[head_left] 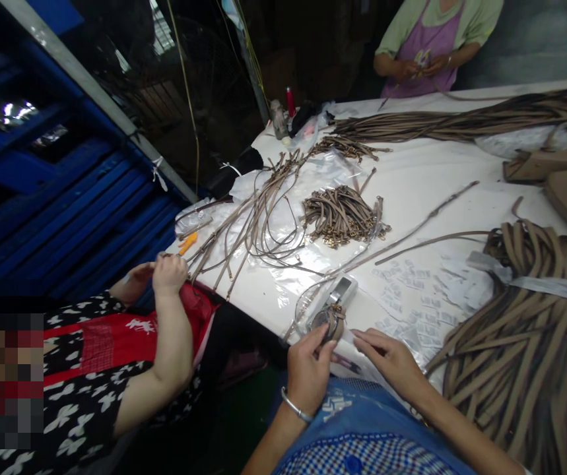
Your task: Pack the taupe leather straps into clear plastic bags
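Observation:
My left hand [309,369], with a metal bangle at the wrist, pinches a coiled taupe strap [335,322] near the table's front edge. Just right of it, my right hand [389,359] has its thumb and fingers pressed together. A small whitish, see-through piece [348,335] shows at those fingertips; its kind is unclear. Behind the coil lies a pale device [341,290] with a small dark screen, partly hidden by the strap. Many small printed white labels [412,297] are spread on the table beyond my right hand.
A pile of short straps with gold clasps [342,214] lies mid-table, long straps [258,218] left of it. A large tied strap bundle [531,330] stands close on my right. A co-worker in red [139,343] sits left; another in a purple apron [424,53] works across the table.

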Tool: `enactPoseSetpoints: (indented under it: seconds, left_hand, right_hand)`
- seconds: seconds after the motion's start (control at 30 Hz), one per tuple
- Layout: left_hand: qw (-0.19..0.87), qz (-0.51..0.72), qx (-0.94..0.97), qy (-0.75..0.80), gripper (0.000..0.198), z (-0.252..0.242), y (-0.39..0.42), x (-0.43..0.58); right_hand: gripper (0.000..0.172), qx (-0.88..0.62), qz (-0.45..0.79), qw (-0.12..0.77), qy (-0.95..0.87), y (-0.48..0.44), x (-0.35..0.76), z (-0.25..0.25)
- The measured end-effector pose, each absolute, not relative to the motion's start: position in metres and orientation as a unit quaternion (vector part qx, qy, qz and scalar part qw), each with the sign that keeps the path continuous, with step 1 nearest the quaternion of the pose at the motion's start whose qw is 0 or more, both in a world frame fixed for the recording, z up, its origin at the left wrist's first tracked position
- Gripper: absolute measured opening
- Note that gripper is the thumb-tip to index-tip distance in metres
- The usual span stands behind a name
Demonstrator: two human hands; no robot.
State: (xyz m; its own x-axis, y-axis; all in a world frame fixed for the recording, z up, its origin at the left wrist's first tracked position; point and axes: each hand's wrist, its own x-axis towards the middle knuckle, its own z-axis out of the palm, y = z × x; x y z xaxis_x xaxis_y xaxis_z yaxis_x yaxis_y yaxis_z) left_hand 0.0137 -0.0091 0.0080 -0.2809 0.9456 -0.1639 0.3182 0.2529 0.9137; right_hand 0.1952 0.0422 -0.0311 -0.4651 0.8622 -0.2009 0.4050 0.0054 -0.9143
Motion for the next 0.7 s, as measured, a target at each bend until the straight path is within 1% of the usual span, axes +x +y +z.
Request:
enactPoseSetpoints:
  seconds: [0.17, 0.23, 0.3, 0.4, 0.53, 0.57, 0.63, 0.7]
  left_hand:
    - [0.396, 0.405, 0.451, 0.690, 0.032, 0.009, -0.012, 0.016]
    - [0.399, 0.404, 0.461, 0.682, 0.032, 0.011, -0.014, 0.018]
    - [0.409, 0.404, 0.466, 0.672, 0.031, 0.013, -0.015, 0.020]
    - [0.414, 0.403, 0.475, 0.664, 0.030, 0.015, -0.016, 0.021]
    - [0.392, 0.391, 0.494, 0.670, 0.029, 0.014, -0.018, 0.017]
    - [0.386, 0.384, 0.501, 0.673, 0.028, 0.013, -0.019, 0.015]
    - [0.370, 0.365, 0.522, 0.676, 0.029, 0.011, -0.022, 0.013]
    - [0.351, 0.337, 0.557, 0.673, 0.031, 0.009, -0.023, 0.013]
  right_hand:
    - [0.031, -0.500, 0.498, 0.206, -0.677, 0.036, 0.197, -0.035]
    - [0.029, -0.513, 0.501, 0.223, -0.660, 0.036, 0.190, -0.033]
    - [0.032, -0.508, 0.524, 0.249, -0.636, 0.038, 0.180, -0.032]
    - [0.036, -0.483, 0.613, 0.263, -0.568, 0.039, 0.168, -0.033]
    - [0.025, -0.396, 0.787, 0.252, -0.401, 0.032, 0.164, -0.030]
    - [0.027, -0.371, 0.825, 0.245, -0.350, 0.030, 0.166, -0.029]
    - [0.030, -0.344, 0.871, 0.232, -0.264, 0.024, 0.168, -0.028]
    - [0.023, -0.356, 0.878, 0.232, -0.221, 0.020, 0.168, -0.033]
